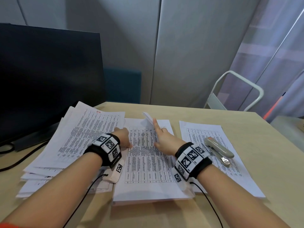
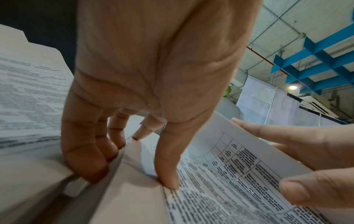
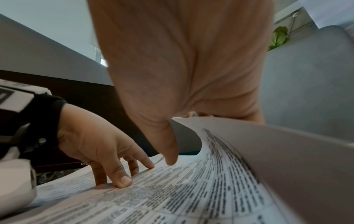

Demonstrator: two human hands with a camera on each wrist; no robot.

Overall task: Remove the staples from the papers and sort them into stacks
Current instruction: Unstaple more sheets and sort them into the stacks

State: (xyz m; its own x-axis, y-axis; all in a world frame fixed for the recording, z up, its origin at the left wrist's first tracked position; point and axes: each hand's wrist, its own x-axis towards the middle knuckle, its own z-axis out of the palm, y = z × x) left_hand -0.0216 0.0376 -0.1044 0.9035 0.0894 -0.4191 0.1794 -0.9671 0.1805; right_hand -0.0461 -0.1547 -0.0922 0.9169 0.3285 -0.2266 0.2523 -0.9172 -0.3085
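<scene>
Pressing down on the middle stack (image 1: 144, 170) with left hand (image 1: 122, 137) fingertips (image 2: 168, 181) spread; lifting the top sheets' corner (image 1: 148, 118), pinched in right hand (image 1: 164, 140).

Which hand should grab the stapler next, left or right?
Right, probably. The stapler lies on the right-hand sheets, just beside the right hand, which only lifts a page corner. The left hand presses the middle stack flat on its far side.

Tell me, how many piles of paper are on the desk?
3: a messy left pile by the monitor, a middle pile under both hands, a right pile under the stapler.
</scene>
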